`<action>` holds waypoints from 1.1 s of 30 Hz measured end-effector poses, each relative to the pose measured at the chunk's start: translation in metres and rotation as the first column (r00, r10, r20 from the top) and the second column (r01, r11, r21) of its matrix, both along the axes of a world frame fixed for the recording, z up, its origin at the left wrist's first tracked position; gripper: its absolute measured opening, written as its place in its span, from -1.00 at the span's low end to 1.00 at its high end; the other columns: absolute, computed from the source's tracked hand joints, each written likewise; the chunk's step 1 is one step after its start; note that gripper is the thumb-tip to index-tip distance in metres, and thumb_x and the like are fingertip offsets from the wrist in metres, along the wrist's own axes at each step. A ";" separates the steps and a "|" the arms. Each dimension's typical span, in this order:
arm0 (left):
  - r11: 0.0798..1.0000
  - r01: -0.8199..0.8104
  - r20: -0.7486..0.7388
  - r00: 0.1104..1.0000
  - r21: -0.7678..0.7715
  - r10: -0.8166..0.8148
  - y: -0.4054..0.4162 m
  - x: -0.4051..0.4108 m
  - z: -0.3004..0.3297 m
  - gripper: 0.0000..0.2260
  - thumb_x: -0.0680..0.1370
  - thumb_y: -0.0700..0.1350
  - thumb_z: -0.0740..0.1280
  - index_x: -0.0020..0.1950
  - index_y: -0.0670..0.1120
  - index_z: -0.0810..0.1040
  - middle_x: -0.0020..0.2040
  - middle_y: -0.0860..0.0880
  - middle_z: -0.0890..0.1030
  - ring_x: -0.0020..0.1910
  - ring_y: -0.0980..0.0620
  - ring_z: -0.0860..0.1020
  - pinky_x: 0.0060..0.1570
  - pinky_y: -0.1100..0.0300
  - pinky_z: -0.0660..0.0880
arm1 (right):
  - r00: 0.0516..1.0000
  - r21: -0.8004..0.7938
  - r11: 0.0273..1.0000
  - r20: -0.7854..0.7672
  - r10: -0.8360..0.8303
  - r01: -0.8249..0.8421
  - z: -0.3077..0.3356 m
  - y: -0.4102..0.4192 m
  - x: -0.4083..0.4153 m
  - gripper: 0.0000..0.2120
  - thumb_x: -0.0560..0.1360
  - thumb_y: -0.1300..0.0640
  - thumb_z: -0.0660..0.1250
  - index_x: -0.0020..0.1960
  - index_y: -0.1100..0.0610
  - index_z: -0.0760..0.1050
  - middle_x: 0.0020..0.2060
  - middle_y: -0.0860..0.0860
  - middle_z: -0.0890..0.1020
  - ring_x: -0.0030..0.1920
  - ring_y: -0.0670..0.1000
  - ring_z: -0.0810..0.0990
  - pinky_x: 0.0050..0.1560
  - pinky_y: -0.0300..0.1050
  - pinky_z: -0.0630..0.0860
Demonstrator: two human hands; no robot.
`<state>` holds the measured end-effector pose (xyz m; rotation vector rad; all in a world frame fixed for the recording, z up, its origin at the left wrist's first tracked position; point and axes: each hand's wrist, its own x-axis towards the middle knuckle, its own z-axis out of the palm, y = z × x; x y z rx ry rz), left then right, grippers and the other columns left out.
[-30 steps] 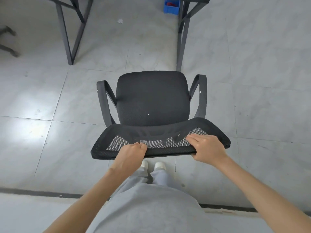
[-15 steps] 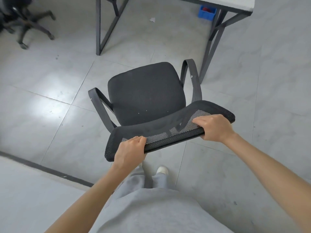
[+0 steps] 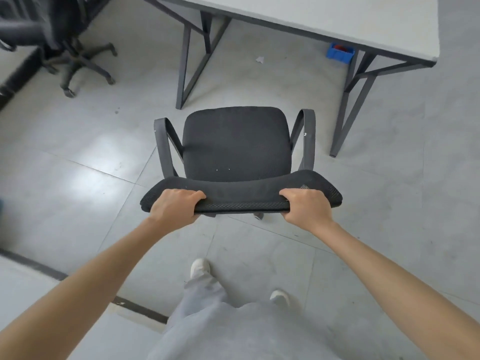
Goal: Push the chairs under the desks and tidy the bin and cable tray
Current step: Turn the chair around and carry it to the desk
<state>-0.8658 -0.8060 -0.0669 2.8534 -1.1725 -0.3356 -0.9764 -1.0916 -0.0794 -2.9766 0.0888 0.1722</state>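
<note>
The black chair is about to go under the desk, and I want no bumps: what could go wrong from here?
The chair has wide armrests; the right one lines up close to the desk leg and might clip it. The armrests may also catch the desk edge if they stand too high. Both hands, left hand and right hand, grip the backrest top, so a hard push could tilt the chair.

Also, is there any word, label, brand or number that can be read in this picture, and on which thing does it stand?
None can be read.
The chair, the desk and the blue bin show no writing.
The white scrap on the floor is too small to tell.
</note>
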 end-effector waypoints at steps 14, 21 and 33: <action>0.973 0.229 0.019 0.973 0.032 -0.230 0.057 0.279 0.003 -0.76 0.41 -0.21 0.30 0.05 -0.05 0.56 -0.16 -0.02 0.66 -0.22 -0.14 0.58 -0.34 0.12 0.38 | 0.959 -0.069 0.958 0.078 -0.273 0.279 0.006 0.128 0.182 -0.58 0.06 0.10 0.51 -0.45 0.10 0.22 -0.61 -0.03 0.42 -0.63 0.05 0.36 -0.48 -0.35 -0.19; 0.966 0.250 0.044 0.968 -0.062 -0.247 0.045 0.403 0.007 -0.79 0.25 -0.28 0.39 -0.16 -0.08 0.60 -0.29 0.00 0.64 -0.27 -0.12 0.60 -0.34 0.15 0.45 | 0.922 -0.081 0.927 0.166 -0.351 0.367 0.005 0.156 0.286 -0.65 0.05 0.01 0.52 -0.52 0.11 0.35 -0.65 -0.04 0.42 -0.66 0.00 0.39 -0.57 -0.32 0.03; 0.900 0.434 0.058 0.900 -0.034 -0.432 -0.038 0.583 0.018 -0.51 0.41 0.19 0.31 0.08 -0.19 0.55 0.05 -0.12 0.63 0.05 -0.14 0.55 0.25 -0.03 0.34 | 0.801 -0.033 0.820 0.242 -0.548 0.571 0.010 0.141 0.484 -0.65 0.18 -0.11 0.47 -0.46 0.13 0.42 -0.64 -0.03 0.47 -0.65 0.01 0.45 -0.51 -0.31 0.05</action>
